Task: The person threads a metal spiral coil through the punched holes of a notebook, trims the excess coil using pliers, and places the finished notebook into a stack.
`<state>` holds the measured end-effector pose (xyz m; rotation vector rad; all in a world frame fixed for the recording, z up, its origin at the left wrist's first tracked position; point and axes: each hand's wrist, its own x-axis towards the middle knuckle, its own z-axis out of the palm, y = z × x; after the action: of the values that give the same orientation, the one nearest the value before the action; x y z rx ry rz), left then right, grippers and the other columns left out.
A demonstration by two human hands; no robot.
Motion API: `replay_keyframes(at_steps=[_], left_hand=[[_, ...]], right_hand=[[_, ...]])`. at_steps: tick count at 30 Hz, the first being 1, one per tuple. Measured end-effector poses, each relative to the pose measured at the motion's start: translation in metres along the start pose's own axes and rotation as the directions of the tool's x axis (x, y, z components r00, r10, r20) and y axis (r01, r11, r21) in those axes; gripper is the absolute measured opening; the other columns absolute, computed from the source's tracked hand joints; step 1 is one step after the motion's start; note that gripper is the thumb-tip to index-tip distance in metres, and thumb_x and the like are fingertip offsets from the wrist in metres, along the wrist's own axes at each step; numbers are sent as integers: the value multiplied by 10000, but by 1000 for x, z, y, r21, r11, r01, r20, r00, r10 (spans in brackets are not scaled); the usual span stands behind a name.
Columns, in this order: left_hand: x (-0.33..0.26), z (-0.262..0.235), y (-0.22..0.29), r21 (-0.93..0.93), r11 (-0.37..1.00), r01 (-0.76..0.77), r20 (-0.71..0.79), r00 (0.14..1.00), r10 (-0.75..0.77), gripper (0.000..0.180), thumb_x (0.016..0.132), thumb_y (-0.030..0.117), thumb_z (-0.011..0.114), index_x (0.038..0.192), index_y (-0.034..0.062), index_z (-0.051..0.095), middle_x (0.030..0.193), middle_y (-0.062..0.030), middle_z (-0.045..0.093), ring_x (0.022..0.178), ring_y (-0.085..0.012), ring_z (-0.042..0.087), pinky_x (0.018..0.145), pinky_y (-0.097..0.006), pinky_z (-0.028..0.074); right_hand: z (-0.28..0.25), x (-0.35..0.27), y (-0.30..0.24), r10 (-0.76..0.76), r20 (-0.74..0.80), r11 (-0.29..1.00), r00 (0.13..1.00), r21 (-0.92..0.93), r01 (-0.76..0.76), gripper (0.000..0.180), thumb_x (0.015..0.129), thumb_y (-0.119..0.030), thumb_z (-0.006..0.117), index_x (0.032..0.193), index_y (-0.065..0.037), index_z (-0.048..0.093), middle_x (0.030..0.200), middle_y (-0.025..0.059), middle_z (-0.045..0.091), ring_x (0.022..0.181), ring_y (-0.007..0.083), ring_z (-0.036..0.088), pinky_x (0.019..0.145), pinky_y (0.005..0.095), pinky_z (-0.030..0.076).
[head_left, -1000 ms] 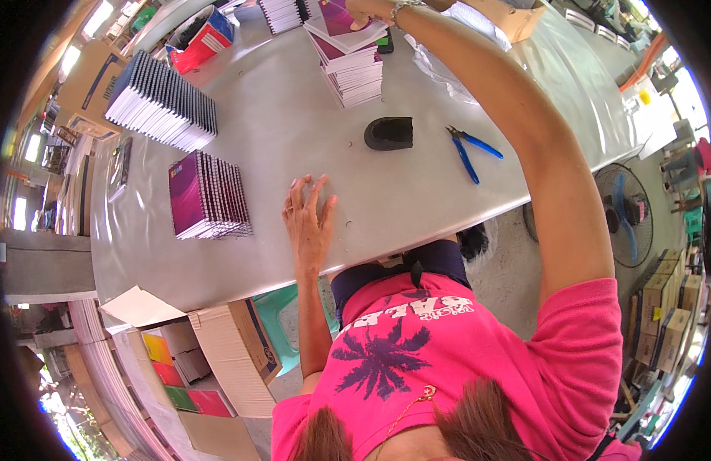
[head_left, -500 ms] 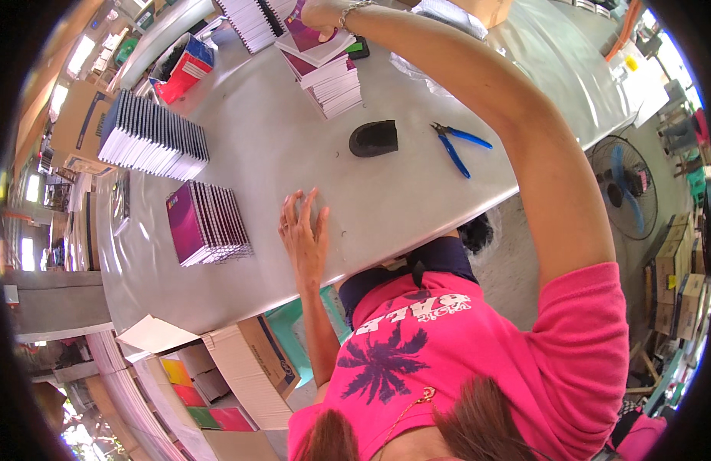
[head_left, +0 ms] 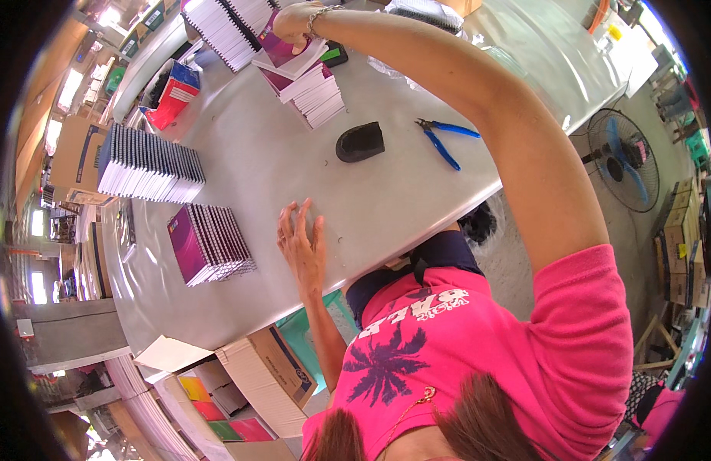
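My right hand (head_left: 292, 24) reaches far across the table, its fingers closed on a purple-covered notebook (head_left: 277, 48) at the top of a fanned stack of white-paged notebooks (head_left: 315, 98). Part of that grip is cut off by the upper edge. My left hand (head_left: 303, 250) rests on the tabletop with fingers spread and nothing in it. Left of it stands a pile of purple spiral notebooks (head_left: 209, 242). Behind that pile is a taller row of dark spiral-bound notebooks (head_left: 150, 165). More spiral-bound notebooks (head_left: 226, 31) lie beside the right hand.
Blue-handled cutting pliers (head_left: 444, 138) and a black rounded pad (head_left: 361, 142) lie mid-table. At the far left is a red and blue container (head_left: 171, 96). Cardboard boxes (head_left: 267, 365) stand below the near edge. A floor fan (head_left: 620, 160) stands to the right.
The whole view has shifted slightly, moving the table things left in the picture. My right hand stays at the notebook stack, and my left hand keeps its place on the table.
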<state>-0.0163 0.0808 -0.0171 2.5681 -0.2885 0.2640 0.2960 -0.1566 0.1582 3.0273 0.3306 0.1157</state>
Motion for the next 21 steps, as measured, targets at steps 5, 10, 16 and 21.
replay_keyframes(at_steps=[5,10,16,21], left_hand=[[-2,-2,-5,19,1000,3,-4,1000,-3,371,941,272,612,1296,166,593,1389,-104,480,1349,-305,396,1107,-459,296],[9,8,6,11,998,-70,-7,998,70,375,942,277,607,1301,169,589,1382,-102,486,1338,-305,406,1104,-456,300],[-2,2,-6,26,1000,-11,-30,999,11,378,941,275,607,1304,171,588,1383,-94,488,1338,-298,406,1100,-455,300],[-7,-3,-12,28,1000,10,-15,1000,-9,388,944,276,608,1315,162,578,1384,-102,485,1355,-311,384,1115,-458,282]], right_hand=[[9,22,-1,-56,189,998,980,49,47,334,867,-364,694,1046,-85,726,910,119,691,835,241,654,706,414,549],[16,56,65,-118,566,970,816,241,-27,390,859,-422,714,1046,-80,721,848,124,675,775,225,638,683,407,546],[39,49,29,-183,615,952,767,307,-19,254,893,-356,660,863,-106,684,708,66,605,646,204,572,620,385,488],[33,5,-3,-337,265,816,903,-396,420,132,829,-238,676,806,-110,698,738,92,660,694,244,625,631,382,496]])
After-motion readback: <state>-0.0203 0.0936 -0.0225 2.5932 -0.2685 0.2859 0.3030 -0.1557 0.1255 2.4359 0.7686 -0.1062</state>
